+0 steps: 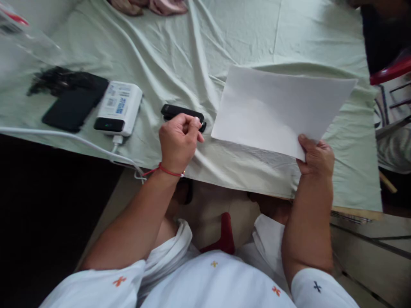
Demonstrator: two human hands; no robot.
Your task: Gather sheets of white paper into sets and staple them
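Observation:
My right hand (317,156) grips the near right corner of a blank white sheet of paper (276,109), thumb on top. The sheet is tilted, its far edge casting a shadow on the cloth. My left hand (180,136), with a red string bracelet at the wrist, is closed in a pinch. Whatever its fingertips may hold is too small or hidden to make out. Just behind that hand lies a black stapler (180,111), partly covered by the fingers. A gap of cloth separates the left hand from the paper.
A pale green cloth (244,38) with folds covers the table. To the left are a white power bank (117,102) with a plugged-in white cable (64,133), a black phone (75,105) and a dark tangled bundle (59,80). Crumpled pinkish fabric (167,6) lies at the far edge.

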